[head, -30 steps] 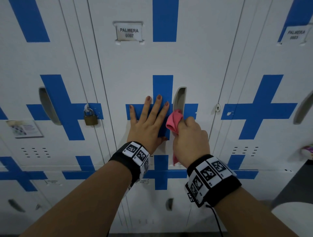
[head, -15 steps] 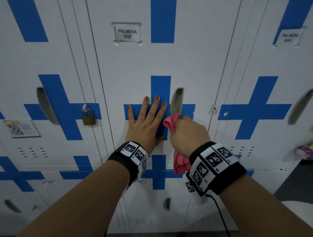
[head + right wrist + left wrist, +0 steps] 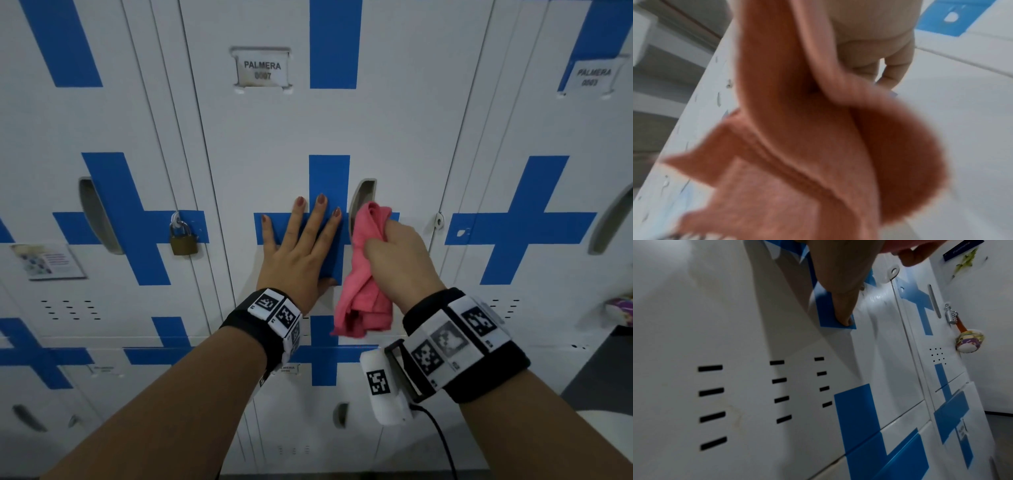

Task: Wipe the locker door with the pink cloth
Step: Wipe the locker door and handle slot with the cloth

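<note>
With the left hand spread flat on the locker door, the pink cloth bunched in the right hand is best flattened beneath its curled fingers.

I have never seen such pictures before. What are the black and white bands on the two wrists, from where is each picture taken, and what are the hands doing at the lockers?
No machine here: a person works with bare hands. The black bands with square patterns carry a small camera on each wrist. The big picture comes from a camera on the head, looking down at both hands. The left hand lies flat, fingers straight, on the blue cross of the locker door labelled PALMERA. The right hand grips a bunched pink cloth beside the door's handle recess. The left wrist picture looks along the door; the right wrist picture is mostly filled by the cloth, blurred. A brass padlock hangs on the neighbouring locker to the left.
</note>
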Tool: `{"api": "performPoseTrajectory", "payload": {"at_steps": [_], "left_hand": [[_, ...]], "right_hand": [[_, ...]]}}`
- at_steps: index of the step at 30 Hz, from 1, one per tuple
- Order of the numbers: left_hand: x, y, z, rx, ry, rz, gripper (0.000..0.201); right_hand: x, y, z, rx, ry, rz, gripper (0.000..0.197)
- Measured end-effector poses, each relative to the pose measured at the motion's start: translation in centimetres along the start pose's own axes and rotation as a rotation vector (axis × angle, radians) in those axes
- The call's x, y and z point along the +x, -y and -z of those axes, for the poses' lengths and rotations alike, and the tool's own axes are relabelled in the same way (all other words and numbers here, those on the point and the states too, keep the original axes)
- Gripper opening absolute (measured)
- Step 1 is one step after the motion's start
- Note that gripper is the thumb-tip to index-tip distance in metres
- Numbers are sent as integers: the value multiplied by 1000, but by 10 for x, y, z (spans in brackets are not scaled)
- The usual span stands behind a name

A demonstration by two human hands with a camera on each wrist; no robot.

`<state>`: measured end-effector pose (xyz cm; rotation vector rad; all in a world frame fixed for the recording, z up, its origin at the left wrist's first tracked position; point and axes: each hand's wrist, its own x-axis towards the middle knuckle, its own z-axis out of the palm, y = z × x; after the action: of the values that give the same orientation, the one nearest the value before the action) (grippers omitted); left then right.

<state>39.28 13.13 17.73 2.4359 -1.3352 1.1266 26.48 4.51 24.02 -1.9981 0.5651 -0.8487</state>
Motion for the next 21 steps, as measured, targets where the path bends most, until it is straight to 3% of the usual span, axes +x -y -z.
{"api": "performPoseTrajectory", "payload": {"at_steps": [4,9,13,17,21], "left_hand": [[0,0,-1,-4,1,2,111],[1,-1,-2,-19,6,6,110],[1,-2,-1,-23,7,9,115],[1,-2,-1,-6,13,9,117],[1,-2,-2,3,10,10,114]], "right_hand": [[6,-1,-16,-114,-48,175,15],[3,-17,-20,-358,-34,207,30],[-4,-27,-17,-651,-21,269,27],[-10,-23,-9,-950,85,276,37],[-12,-13,-4,-1057,132,289,32]]}}
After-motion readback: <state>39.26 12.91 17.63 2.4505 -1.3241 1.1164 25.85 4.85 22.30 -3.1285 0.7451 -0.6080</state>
